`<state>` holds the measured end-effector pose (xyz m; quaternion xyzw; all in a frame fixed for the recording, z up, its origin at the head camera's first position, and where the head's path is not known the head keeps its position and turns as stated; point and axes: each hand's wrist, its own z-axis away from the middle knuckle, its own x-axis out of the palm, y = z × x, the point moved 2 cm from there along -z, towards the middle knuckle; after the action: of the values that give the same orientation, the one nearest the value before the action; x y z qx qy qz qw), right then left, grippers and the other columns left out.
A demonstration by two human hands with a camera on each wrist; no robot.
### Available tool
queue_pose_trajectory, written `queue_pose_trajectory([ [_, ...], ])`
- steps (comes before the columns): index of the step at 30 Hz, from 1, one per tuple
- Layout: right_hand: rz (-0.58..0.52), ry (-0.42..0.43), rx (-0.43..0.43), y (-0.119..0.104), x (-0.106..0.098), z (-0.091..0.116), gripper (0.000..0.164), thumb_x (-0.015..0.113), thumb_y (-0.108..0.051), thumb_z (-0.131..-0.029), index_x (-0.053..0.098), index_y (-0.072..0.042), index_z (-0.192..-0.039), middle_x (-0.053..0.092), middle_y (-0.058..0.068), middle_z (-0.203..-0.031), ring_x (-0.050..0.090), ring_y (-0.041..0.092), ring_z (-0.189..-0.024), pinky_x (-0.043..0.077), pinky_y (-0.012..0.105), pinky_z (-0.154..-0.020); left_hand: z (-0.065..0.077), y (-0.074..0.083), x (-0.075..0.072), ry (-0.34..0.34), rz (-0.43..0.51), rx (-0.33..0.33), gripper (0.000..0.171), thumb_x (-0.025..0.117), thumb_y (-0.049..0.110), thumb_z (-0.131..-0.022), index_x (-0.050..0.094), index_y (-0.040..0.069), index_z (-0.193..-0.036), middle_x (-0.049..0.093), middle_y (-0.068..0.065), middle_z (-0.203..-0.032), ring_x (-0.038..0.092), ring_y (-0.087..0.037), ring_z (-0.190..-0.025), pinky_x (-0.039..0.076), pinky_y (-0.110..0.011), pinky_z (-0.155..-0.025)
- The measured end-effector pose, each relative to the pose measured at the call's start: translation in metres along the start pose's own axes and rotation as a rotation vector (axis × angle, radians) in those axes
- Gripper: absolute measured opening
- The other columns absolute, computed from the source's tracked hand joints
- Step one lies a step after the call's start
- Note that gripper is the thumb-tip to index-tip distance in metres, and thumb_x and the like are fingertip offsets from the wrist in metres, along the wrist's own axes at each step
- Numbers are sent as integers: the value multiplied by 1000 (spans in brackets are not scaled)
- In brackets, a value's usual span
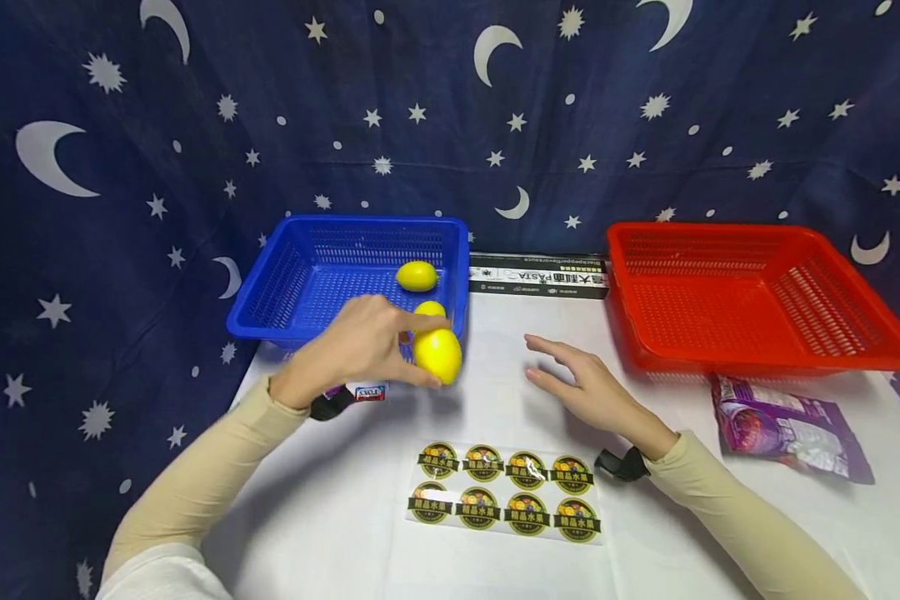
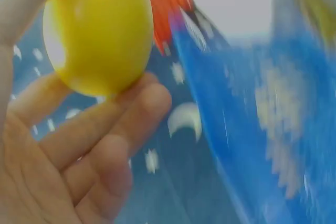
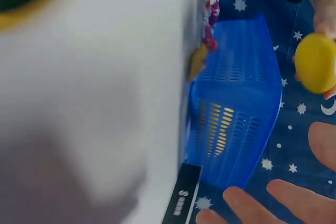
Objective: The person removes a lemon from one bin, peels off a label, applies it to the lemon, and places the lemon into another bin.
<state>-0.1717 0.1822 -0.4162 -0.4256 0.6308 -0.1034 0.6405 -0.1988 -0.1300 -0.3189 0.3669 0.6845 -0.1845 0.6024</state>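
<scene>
My left hand (image 1: pixel 367 340) pinches a yellow lemon (image 1: pixel 438 357) between thumb and fingers, at the near right corner of the blue basket (image 1: pixel 461 250). The left wrist view shows the same lemon (image 2: pixel 100 30) close up, with the basket's side blurred beside it. Another lemon (image 1: pixel 417 276) lies inside the basket, and one more (image 1: pixel 430 309) shows partly behind the held one. My right hand (image 1: pixel 581 387) is held over the white table between the two baskets, fingers extended and holding nothing. In the right wrist view its fingertips (image 3: pixel 244 203) show below the held lemon.
A red basket (image 1: pixel 720 357) stands at the right, with a purple snack packet (image 1: pixel 791 429) in front of it. A black pasta box (image 1: pixel 536 277) lies between the baskets. Near the front is a sheet of round fruit stickers (image 1: pixel 504 493). A small packet (image 1: pixel 369 392) lies under my left wrist.
</scene>
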Motion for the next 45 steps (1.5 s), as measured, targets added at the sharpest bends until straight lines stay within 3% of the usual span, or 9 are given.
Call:
queue_pose_trajectory([
  [5,-101,-72,-14,7,2,20,57,69,-28,-99,51,-12,-151,65,10,-143,62,31,-132,49,52,-109,-1,34,50,11,116,87,70,88,62,-68,74,26,-127,66,10,-65,48,-1,-52,38,-17,-50],
  [11,-136,-157,-14,15,7,26,58,68,-26,-100,50,-8,-152,66,9,-141,66,30,-128,50,53,-106,-21,40,103,-85,164,30,76,88,62,-70,70,26,-134,70,4,-65,48,-5,-54,41,-20,-56],
  [15,-87,-179,-25,19,12,24,59,69,-29,-99,51,-8,-151,70,7,-136,66,27,-127,48,55,-108,-34,41,123,-144,182,30,79,87,61,-71,67,23,-137,80,2,-90,56,-5,-63,45,-20,-61],
  [18,-56,-170,-37,19,15,20,61,71,-28,-97,51,-8,-151,72,8,-132,66,30,-127,47,57,-108,-40,43,129,-185,209,42,83,86,59,-74,62,20,-143,81,0,-102,59,-4,-67,46,-18,-62],
  [26,10,-126,-28,14,19,17,61,75,-34,-94,57,-8,-146,69,7,-135,65,30,-127,51,54,-105,-40,48,133,-325,314,-2,92,77,48,-89,36,3,-158,51,7,-67,40,-5,-58,32,-20,-54],
  [36,39,-99,4,13,20,17,60,74,-36,-94,59,-7,-144,69,8,-135,67,29,-124,53,53,-102,-39,49,133,-379,333,-20,91,70,43,-96,25,1,-161,62,-1,-85,52,-12,-79,41,-23,-67],
  [40,46,-84,18,13,18,20,64,72,-37,-96,54,-3,-147,69,12,-136,67,32,-124,52,54,-103,-34,50,132,-356,315,-92,97,68,52,-95,18,3,-163,71,-10,-117,65,-18,-100,53,-30,-86],
  [43,89,-35,20,10,13,29,65,73,-37,-96,53,-3,-148,68,14,-136,68,34,-122,53,54,-102,-21,52,129,-319,268,-169,97,66,56,-95,20,4,-163,59,-16,-147,61,-26,-130,50,-42,-108],
  [45,132,6,17,6,9,39,64,75,-35,-94,55,-5,-146,70,12,-133,69,32,-118,55,52,-99,-8,56,127,-300,211,-192,89,65,56,-96,31,5,-160,55,-15,-152,56,-29,-136,50,-45,-109],
])
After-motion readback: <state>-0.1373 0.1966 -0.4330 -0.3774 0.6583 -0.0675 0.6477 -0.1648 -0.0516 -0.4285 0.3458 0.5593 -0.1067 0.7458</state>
